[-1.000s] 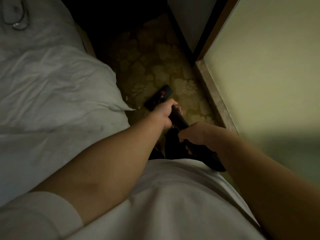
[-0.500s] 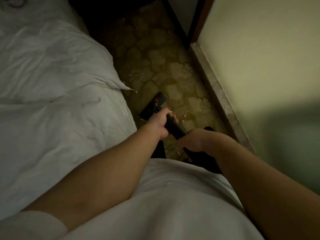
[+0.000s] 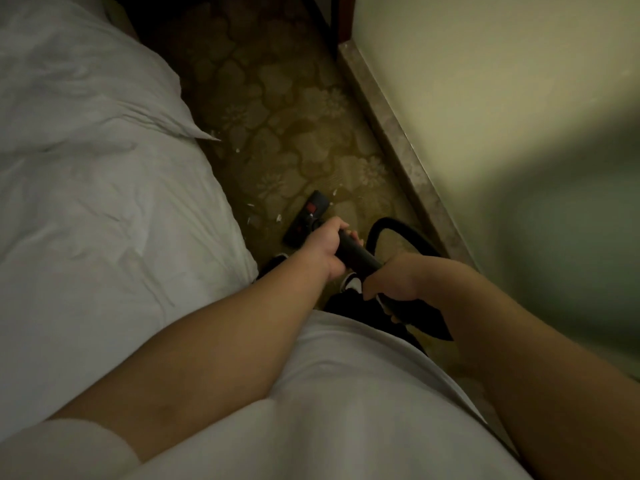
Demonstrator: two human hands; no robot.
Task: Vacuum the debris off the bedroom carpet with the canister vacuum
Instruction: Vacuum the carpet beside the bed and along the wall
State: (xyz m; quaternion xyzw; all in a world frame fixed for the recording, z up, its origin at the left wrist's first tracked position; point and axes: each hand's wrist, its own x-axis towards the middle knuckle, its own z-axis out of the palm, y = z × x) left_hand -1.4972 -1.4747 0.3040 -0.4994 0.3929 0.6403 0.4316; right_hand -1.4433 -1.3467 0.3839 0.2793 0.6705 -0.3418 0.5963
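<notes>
Mid-sweep, I judge. Floor head (image 3: 306, 225) sits on carpet (image 3: 294, 140) at frame centre, between bed (image 3: 104, 202) at left and baseboard (image 3: 398, 143) at right. Left hand (image 3: 325, 249) wrapped round tube (image 3: 356, 258) just behind floor head. Right hand (image 3: 391, 278) curled round tube lower, nearer body. White scraps (image 3: 278, 218) lie just left of and above floor head. Hose (image 3: 388, 220) loops right of hands. Next I'd push floor head forward-left over scraps, hugging bed edge.

Narrow carpet strip (image 3: 294, 109) open between bed (image 3: 104, 202) and baseboard (image 3: 394, 140); 1 hose loop (image 3: 408, 232) crowds right side; far end dark, unclear.
</notes>
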